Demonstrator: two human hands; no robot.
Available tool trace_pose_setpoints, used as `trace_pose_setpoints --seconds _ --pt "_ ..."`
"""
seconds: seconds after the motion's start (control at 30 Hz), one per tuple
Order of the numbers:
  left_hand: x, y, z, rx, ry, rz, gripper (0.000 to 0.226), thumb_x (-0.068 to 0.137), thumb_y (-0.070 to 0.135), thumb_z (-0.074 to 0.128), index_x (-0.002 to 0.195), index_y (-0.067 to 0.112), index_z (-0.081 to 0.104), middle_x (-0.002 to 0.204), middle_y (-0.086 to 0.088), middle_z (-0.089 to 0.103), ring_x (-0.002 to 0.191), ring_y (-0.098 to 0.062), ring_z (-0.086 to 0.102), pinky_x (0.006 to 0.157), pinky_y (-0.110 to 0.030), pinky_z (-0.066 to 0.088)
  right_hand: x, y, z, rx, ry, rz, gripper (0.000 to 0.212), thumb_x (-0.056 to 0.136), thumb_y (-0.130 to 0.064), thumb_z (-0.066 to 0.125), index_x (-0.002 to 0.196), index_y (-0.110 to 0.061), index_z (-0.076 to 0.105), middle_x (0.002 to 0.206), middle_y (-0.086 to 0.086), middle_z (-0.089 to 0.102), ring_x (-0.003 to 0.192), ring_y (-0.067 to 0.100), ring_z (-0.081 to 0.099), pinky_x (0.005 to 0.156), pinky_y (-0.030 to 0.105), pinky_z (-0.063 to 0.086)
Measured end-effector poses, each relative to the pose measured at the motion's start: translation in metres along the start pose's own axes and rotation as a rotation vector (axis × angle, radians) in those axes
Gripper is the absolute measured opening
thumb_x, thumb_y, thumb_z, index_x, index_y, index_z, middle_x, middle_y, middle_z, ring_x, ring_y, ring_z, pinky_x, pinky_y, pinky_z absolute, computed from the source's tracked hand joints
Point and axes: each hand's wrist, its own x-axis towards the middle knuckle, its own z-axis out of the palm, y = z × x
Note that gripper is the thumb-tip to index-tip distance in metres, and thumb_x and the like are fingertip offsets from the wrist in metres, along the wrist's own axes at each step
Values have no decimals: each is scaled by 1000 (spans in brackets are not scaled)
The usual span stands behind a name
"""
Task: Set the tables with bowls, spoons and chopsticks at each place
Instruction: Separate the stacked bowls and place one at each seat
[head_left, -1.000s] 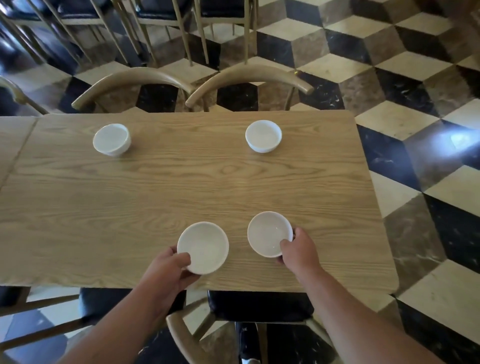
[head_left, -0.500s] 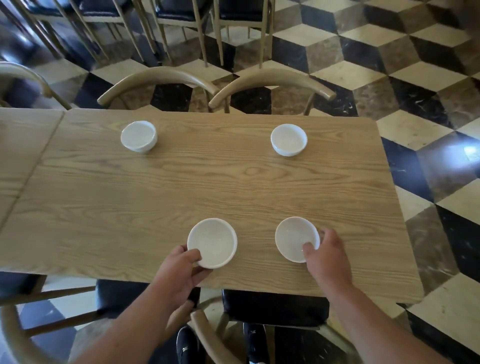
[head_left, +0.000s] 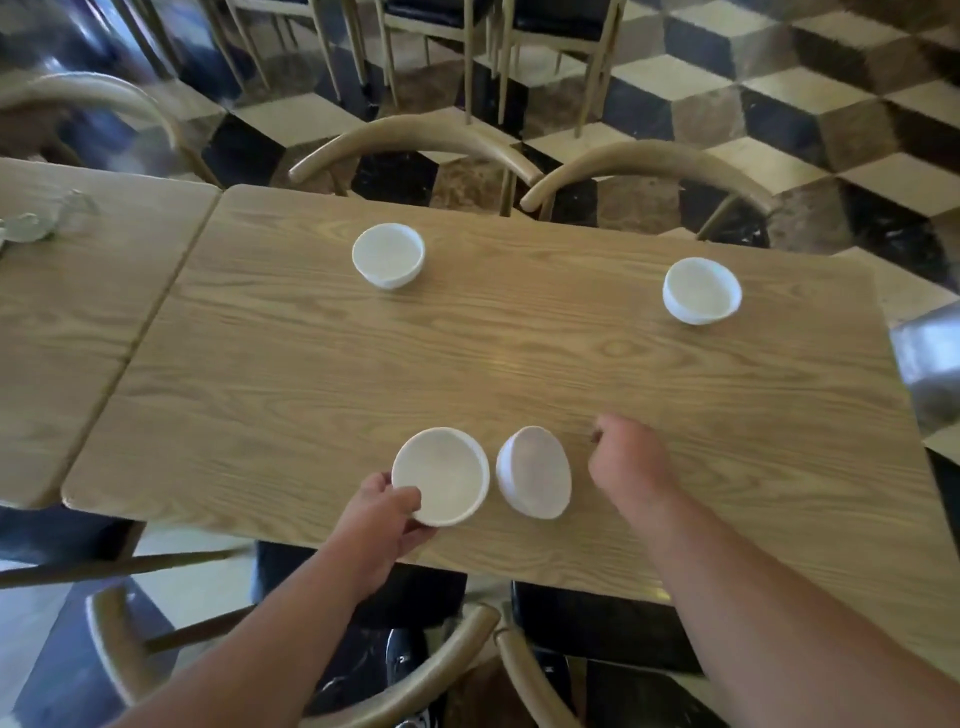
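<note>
Four plain white bowls (head_left: 388, 254); left hand (head_left: 382, 519) grips near-left bowl (head_left: 440, 475).

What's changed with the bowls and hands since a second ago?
The right hand, now curled and empty, let go of the near right bowl, now tilted and closer to the near left bowl, which the left hand still holds. The far left bowl and far right bowl stayed put.

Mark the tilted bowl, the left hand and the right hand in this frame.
tilted bowl (head_left: 535, 474): head view, on its inside surface.
left hand (head_left: 380, 519): head view, on its back.
right hand (head_left: 631, 462): head view, on its back.
</note>
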Motion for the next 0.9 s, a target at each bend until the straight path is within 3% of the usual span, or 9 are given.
trace_pose_setpoints --seconds 0.13,0.2,0.33,0.47,0.53,0.63,0.8,0.9 --pt "9 -12 13 38 -35 -23 44 97 -7 53 138 9 53 136 -20 62 118 -39 70 78 -43 67 -7 -2 17 379 -127 51 31 101 -32 58 128 -20 67 125 8 72 108 30 67 81 32 47" --pt "12 -15 19 71 -36 -20 43 97 -6 53 137 9 53 136 -20 62 118 -38 70 80 -45 66 -9 -6 28 472 -171 58 31 99 -37 60 126 -22 67 120 6 73 104 29 68 84 36 54" --pt "10 -10 22 80 -21 -13 41 97 -5 54 135 8 53 136 -20 61 120 -38 69 86 -48 66 -16 6 43 482 -152 96 24 93 -16 62 116 -20 70 112 5 74 102 31 71 87 45 60" --pt "-5 -4 34 98 -50 10 38 98 -6 54 135 6 53 134 -20 61 119 -39 69 71 -38 67 -21 49 32 730 -64 227 12 94 -12 63 94 -23 64 92 3 71 78 32 75 69 55 65" --pt "-15 -2 51 105 -86 19 35 99 -6 52 131 6 54 131 -19 61 116 -38 69 68 -37 66 -25 83 18 860 14 337 14 97 -9 62 99 -22 59 95 7 69 68 34 76 60 53 66" --pt "-23 -8 89 115 -138 12 36 99 -7 51 133 7 53 130 -21 62 112 -38 69 75 -40 63 -28 134 -1 931 85 427 18 99 -7 59 113 -17 55 109 17 70 57 31 73 46 37 62" --pt "-26 -26 156 129 -180 11 37 98 -7 52 132 7 54 135 -22 63 121 -41 68 74 -41 63 -27 185 -13 960 114 483 23 98 -8 59 119 -17 56 106 19 72 72 42 78 58 49 67" --pt "-33 -34 185 133 -218 6 31 99 -8 52 124 9 55 133 -21 62 121 -41 68 78 -42 62 -24 202 -15 964 125 464 22 98 -9 59 116 -20 53 106 18 73 66 36 77 57 45 67"
